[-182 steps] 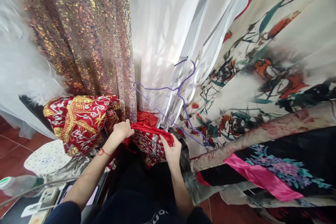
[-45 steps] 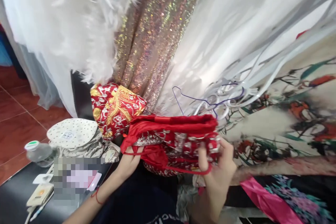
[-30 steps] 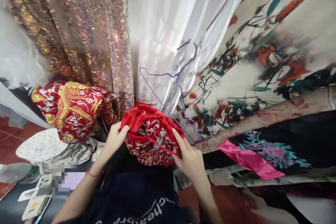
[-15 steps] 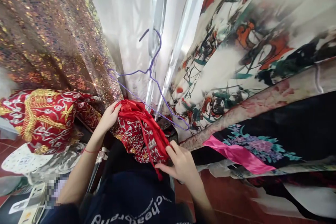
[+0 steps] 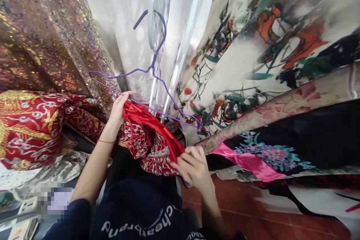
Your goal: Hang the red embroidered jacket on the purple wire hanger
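Note:
Between my hands stretches the red satin waistband of an embroidered skirt (image 5: 161,153), its dark red cloth with silver patterning hanging below. My left hand (image 5: 119,110) pinches the band's left end, index finger pointing out past the hanger's bar. The other end is gripped in my right hand (image 5: 192,165), fingers curled over it. A purple wire hanger (image 5: 153,68) hangs just above; its bottom bar runs along the band, and I cannot tell whether they are joined. To the left lies another red garment (image 5: 33,131) with gold and silver embroidery.
Sequined cloth (image 5: 53,33) hangs at the left, and a floral-print fabric (image 5: 247,60) at the right. Metal bars (image 5: 182,41) rise behind the hanger. Black cloth (image 5: 323,135) with a pink ribbon (image 5: 250,165) lies right. A power strip (image 5: 26,213) sits lower left; red tiles (image 5: 239,206) cover the floor.
The waistband is pulled straighter between my hands, and the dangling red tie near my right hand no longer shows. My left hand has risen, its index finger now extended. The view has shifted.

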Available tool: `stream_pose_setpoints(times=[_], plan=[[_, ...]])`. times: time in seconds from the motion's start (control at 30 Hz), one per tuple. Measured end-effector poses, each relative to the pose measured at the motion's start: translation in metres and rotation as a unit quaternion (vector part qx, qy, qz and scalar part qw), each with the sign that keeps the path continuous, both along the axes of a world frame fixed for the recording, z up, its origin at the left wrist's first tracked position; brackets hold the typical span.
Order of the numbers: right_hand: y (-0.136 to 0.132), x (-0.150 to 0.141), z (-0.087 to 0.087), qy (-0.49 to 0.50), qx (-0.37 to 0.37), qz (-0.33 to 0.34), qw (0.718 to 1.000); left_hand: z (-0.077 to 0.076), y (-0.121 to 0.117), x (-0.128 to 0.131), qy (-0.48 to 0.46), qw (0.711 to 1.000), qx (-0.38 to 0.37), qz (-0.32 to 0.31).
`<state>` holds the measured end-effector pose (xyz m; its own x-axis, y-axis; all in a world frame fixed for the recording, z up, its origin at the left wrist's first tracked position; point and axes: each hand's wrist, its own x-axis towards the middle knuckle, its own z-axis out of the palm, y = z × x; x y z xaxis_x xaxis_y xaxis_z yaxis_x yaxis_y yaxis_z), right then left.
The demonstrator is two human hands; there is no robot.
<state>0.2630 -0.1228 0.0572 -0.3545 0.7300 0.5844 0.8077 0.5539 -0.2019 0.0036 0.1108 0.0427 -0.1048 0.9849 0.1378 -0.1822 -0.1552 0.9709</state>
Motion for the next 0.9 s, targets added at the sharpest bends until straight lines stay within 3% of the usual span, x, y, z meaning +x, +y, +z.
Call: stream_pose_setpoints(times=[0.17,0.33,0.5,0.63,0.9], plan=[[0.013,0.019,0.004,-0.068,-0.010,-0.074,0.995,-0.008,-0.004,0.001,-0.031,0.999,0.003,-0.014],[0.018,0.035,-0.020,-0.118,-0.062,-0.130,0.982,-0.022,-0.012,-0.005,0.010,0.999,0.012,-0.031],[0.024,0.042,-0.037,-0.092,-0.105,-0.158,0.977,-0.030,-0.020,-0.012,0.043,0.999,0.013,-0.031],[0.029,0.049,-0.026,-0.073,-0.128,-0.167,0.975,-0.029,-0.022,-0.017,0.055,0.998,0.014,-0.030],[0.034,0.055,0.009,0.022,-0.145,-0.113,0.983,-0.023,-0.026,-0.030,0.079,0.995,0.048,-0.035]])
